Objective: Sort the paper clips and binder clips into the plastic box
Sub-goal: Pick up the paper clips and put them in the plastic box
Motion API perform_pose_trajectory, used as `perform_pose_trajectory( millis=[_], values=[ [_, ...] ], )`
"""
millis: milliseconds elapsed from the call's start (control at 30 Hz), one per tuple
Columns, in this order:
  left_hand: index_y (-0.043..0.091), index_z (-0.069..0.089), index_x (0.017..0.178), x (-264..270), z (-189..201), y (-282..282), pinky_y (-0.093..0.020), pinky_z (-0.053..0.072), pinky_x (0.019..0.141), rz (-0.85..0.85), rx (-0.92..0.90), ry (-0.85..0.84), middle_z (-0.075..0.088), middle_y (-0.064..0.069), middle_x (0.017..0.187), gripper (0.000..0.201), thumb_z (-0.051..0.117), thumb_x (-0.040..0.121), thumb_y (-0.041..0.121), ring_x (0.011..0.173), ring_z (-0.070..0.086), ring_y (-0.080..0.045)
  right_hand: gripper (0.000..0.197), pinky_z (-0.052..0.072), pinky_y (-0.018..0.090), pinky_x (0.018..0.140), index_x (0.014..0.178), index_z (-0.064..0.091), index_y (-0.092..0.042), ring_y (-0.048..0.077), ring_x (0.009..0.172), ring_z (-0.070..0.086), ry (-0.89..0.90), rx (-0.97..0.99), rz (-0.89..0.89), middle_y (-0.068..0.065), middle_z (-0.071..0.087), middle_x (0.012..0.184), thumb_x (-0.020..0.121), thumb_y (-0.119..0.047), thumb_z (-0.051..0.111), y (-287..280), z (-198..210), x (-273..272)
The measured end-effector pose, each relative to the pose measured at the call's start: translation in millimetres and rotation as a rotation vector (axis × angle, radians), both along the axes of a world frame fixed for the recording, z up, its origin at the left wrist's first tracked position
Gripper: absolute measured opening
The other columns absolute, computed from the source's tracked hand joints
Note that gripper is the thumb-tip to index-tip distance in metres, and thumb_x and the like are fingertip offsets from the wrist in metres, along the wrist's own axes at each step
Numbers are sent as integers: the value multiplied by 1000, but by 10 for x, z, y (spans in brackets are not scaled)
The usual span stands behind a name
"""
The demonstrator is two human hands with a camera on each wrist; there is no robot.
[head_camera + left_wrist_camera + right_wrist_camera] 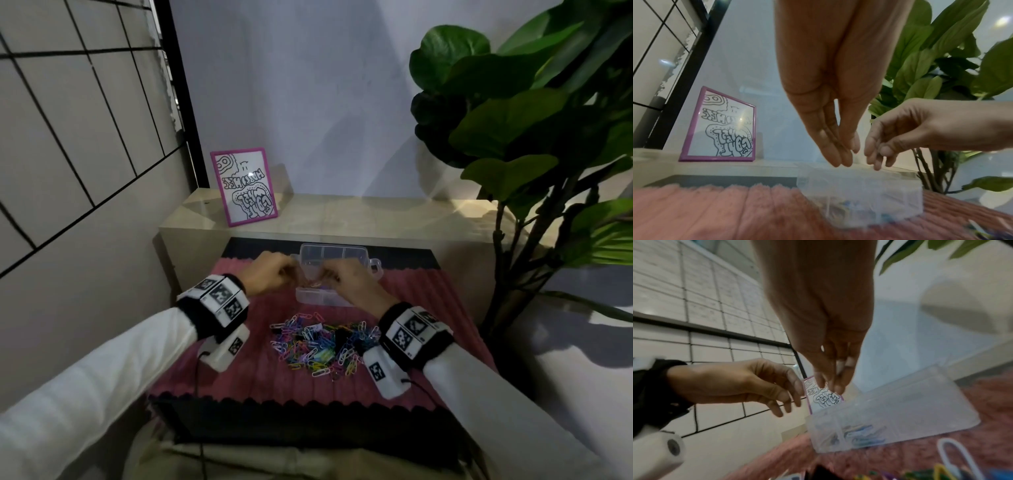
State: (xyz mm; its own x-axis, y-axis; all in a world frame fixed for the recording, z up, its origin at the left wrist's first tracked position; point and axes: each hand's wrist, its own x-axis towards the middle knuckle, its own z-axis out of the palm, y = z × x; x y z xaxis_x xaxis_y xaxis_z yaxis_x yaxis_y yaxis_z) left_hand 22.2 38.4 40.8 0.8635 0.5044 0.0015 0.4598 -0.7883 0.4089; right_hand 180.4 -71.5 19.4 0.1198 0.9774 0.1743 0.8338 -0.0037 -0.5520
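A clear plastic box [318, 298] stands with its lid up on a pink ribbed mat [260, 370]. Both hands hover just over it. My left hand [844, 155] points straight down, fingers together and relaxed, with nothing seen in it. My right hand [834, 386] hangs beside it, fingers loosely bunched above the box [890, 418], and no clip shows between them. Several blue and other clips [863, 433] lie in the box's compartments. A mixed pile of coloured paper clips and black binder clips [325, 346] lies on the mat in front of the box.
A purple-framed drawing [245, 186] leans on the beige ledge [359, 216] behind the mat. A large leafy plant [531, 137] stands to the right. A tiled wall closes off the left side. A white paper clip [953, 454] lies near my right wrist.
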Motion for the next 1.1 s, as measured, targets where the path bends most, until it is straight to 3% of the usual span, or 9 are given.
perform_pose_trajectory(
  millis=[133, 233, 333, 500, 600, 667, 767, 867, 1100],
  values=[
    [6, 61, 111, -180, -232, -69, -27, 45, 82, -60, -126, 317, 67, -10, 110, 34, 66, 81, 21, 95, 61, -22, 22, 44, 29, 84, 110, 62, -7, 26, 102, 59, -203, -224, 195, 13, 64, 113, 90, -9, 52, -43, -125, -179],
    [5, 55, 113, -160, -422, -148, -30, 44, 80, -43, -151, 326, 63, -12, 111, 52, 75, 72, 29, 94, 57, -23, 27, 45, 39, 92, 115, 58, -8, 28, 109, 55, -349, -253, 312, 12, 59, 118, 88, -14, 54, 1, -254, -313],
    [5, 54, 114, -129, -472, -170, -29, 45, 83, 3, -143, 315, 63, -11, 113, 56, 78, 68, 27, 102, 58, -27, 29, 40, 36, 93, 115, 57, -4, 26, 113, 50, -421, -247, 324, 12, 54, 122, 87, -13, 56, 10, -260, -366],
    [2, 58, 108, -147, -435, -135, -10, 40, 52, -15, -278, 285, 61, -7, 91, 45, 77, 70, 15, 78, 53, -16, 9, 49, 30, 78, 90, 63, -4, 25, 94, 59, -256, -268, 300, 13, 62, 101, 81, -2, 60, -13, -238, -305],
    [1, 62, 101, -204, -432, -81, -13, 42, 52, -29, -365, 258, 59, 5, 72, 33, 74, 73, 11, 55, 53, -2, 7, 38, 4, 59, 87, 64, -2, 10, 70, 60, -65, -237, 251, 13, 66, 89, 81, 2, 61, -66, -220, -243],
    [1, 64, 99, -233, -434, -56, -14, 44, 55, -43, -402, 245, 59, 7, 70, 26, 71, 76, 9, 49, 53, 5, 8, 37, 0, 54, 87, 65, -1, -4, 60, 54, 64, -206, 186, 10, 70, 84, 79, 0, 65, -81, -196, -178],
    [-1, 64, 99, -244, -425, -52, -11, 44, 54, -25, -438, 220, 57, 5, 69, 22, 68, 78, 6, 49, 53, 7, 11, 43, 2, 54, 87, 66, 0, -8, 52, 58, 327, -185, 105, -9, 68, 67, 77, 3, 67, -84, -135, -85],
    [-1, 63, 100, -243, -408, -53, -5, 42, 54, -20, -426, 218, 57, 6, 71, 21, 66, 80, 7, 53, 53, 8, 17, 53, 14, 61, 75, 62, -7, 5, 59, 62, 528, -149, 109, 1, 64, 71, 75, 9, 67, -97, -48, -5],
    [7, 63, 96, -296, -336, -52, -3, 41, 61, -5, -474, 110, 60, 7, 77, 14, 64, 83, 8, 62, 55, 5, 11, 55, 16, 62, 83, 64, 1, 9, 59, 64, 552, -121, 11, 10, 64, 73, 76, 9, 66, -39, 28, 84]
  ],
)
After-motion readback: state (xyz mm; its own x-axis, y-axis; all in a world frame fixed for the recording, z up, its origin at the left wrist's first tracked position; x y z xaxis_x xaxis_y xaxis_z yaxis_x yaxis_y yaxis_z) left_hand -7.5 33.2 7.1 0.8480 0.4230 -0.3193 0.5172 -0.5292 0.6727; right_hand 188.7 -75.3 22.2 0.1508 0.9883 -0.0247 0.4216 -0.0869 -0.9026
